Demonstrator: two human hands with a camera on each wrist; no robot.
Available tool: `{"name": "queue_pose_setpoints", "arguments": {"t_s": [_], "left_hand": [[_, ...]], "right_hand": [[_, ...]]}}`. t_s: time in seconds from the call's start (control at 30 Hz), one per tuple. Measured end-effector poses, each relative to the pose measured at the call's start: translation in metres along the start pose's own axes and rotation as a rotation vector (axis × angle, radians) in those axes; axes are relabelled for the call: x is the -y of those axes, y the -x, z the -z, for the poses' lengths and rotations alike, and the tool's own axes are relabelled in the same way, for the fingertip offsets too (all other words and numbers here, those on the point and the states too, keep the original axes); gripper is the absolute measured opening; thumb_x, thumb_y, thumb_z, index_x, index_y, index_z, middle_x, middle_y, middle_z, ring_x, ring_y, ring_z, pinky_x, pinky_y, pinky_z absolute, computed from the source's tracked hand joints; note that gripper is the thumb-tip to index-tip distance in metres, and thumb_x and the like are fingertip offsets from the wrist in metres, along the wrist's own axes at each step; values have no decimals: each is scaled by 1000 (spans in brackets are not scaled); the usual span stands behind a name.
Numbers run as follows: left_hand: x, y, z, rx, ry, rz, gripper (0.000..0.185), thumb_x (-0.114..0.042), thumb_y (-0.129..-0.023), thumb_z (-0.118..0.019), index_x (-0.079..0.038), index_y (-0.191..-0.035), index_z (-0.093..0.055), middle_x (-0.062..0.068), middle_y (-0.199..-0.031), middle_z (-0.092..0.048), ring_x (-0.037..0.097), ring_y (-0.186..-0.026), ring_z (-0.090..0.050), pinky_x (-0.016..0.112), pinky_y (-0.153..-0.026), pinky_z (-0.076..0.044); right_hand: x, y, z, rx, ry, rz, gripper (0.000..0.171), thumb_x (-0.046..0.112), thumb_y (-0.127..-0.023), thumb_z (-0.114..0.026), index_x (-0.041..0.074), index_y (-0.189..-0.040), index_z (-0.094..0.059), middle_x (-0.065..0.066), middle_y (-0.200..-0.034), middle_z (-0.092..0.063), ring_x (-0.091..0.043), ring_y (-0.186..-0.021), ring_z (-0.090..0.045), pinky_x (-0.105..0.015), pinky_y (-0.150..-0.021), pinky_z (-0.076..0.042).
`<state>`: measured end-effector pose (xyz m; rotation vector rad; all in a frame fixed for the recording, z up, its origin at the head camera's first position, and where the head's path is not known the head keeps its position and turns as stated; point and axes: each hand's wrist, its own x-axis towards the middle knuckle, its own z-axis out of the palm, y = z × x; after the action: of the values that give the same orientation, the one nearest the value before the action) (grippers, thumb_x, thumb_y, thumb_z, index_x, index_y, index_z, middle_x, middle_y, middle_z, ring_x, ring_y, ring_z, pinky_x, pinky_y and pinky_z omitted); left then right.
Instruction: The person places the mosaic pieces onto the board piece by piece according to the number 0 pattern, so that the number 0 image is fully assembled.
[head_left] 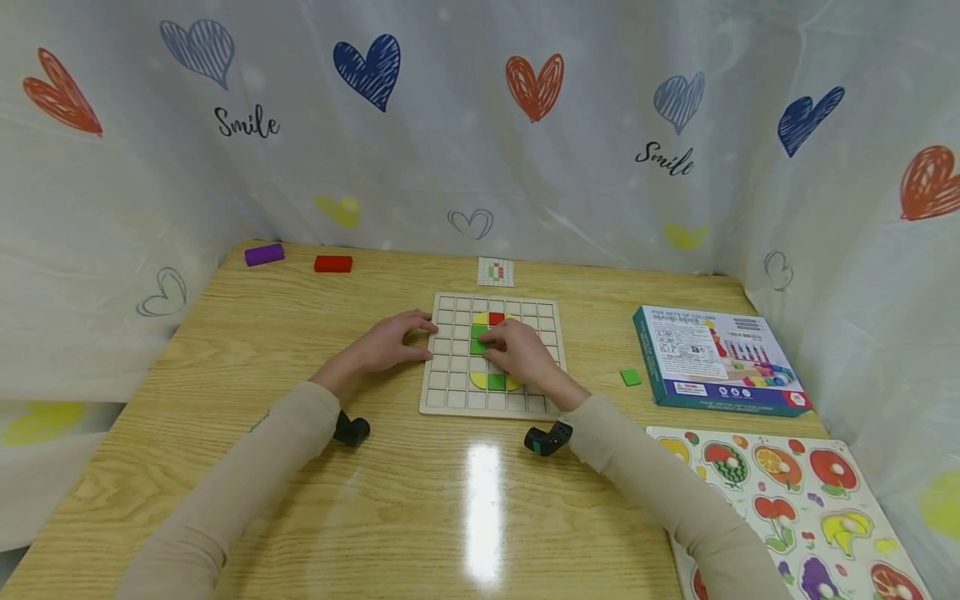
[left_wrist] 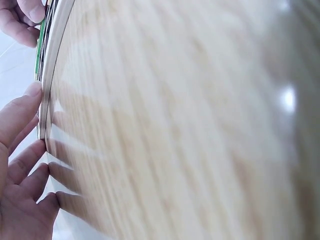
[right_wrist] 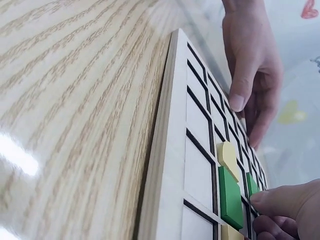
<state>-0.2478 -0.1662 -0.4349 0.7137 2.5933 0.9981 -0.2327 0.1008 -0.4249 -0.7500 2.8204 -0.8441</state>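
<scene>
A wooden grid board [head_left: 450,400] lies on the table, with yellow rounded tiles [head_left: 478,381], a red tile [head_left: 496,318] and green tiles [head_left: 496,382] in its cells. My right hand [head_left: 521,354] reaches over the board, thumb and fingertips pinching a green tile [right_wrist: 251,184] at a cell left of the middle; the hand covers part of the pattern. At the board's left edge, my left hand [head_left: 386,342] rests its thumb and fingertips against the rim, fingers spread, as the left wrist view also shows.
A small pattern card [head_left: 496,272] lies behind the board. One loose green tile [head_left: 630,377] sits right of it, beside a boxed toy set [head_left: 720,358]. A fruit puzzle board [head_left: 795,500] is at front right. Purple [head_left: 264,255] and red blocks [head_left: 333,264] lie back left.
</scene>
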Motion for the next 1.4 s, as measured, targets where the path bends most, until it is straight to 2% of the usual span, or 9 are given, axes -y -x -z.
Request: {"name": "queue_pose_setpoints", "arguments": {"t_s": [0.23,0.47,0.6,0.77,0.9,1.07,1.4], "left_hand": [[-1,0,0,-11,-10,-11,45,-20,-91,-71,-3,-131,-59,19,-151,-38,36,-145,-24,51,-117,-19],[-3,0,0,-13,-17,-16,45,-20,-91,-71,-2,-131,-59,19,-151,-39,36,-144,-24,51,-117,-20],[-3,-1,-1,-18,-13,-18,45,-20,-91,-71,-3,-131,-59,19,-151,-39,36,-144,-25,51,-117,-20],[-2,-1,-2,-19,-22,-20,45,-21,-91,-72,-3,-131,-59,19,-151,-39,37,-144,-24,50,-117,-20],[-2,0,-2,-20,-30,-13,46,-20,-91,-71,-2,-131,-59,19,-151,-39,37,-145,-24,51,-117,-20],[-2,2,-1,-15,-26,-7,46,-21,-91,-71,-2,-132,-59,19,-151,-38,36,-145,-24,51,-117,-19],[-2,1,-2,-10,-18,7,46,-23,-92,-70,-4,-132,-59,18,-152,-37,35,-145,-23,50,-118,-18]], "right_hand": [[-3,0,-4,-24,10,22,24,11,-92,-68,4,-115,-72,-10,-107,-67,-16,-85,-57,-29,-72,-48],[-4,1,-4,-34,-3,31,23,11,-93,-68,4,-115,-72,-10,-107,-67,-18,-87,-59,-31,-74,-50],[-5,4,-1,-44,-52,15,23,12,-93,-68,5,-115,-72,-9,-107,-66,-19,-92,-61,-33,-79,-52],[-9,13,2,-109,-106,-17,24,15,-95,-66,5,-116,-72,-8,-108,-65,-19,-93,-62,-35,-81,-52],[-16,26,6,-193,-135,-74,27,16,-96,-65,3,-120,-69,-11,-109,-63,-22,-95,-61,-37,-84,-53],[-33,51,16,-280,-184,-181,38,18,-97,-62,1,-131,-60,-15,-119,-58,-27,-105,-58,-42,-92,-50],[-75,103,42,-328,-108,-321,50,21,-98,-60,-3,-140,-48,-26,-138,-46,-42,-123,-46,-58,-101,-37]]}}
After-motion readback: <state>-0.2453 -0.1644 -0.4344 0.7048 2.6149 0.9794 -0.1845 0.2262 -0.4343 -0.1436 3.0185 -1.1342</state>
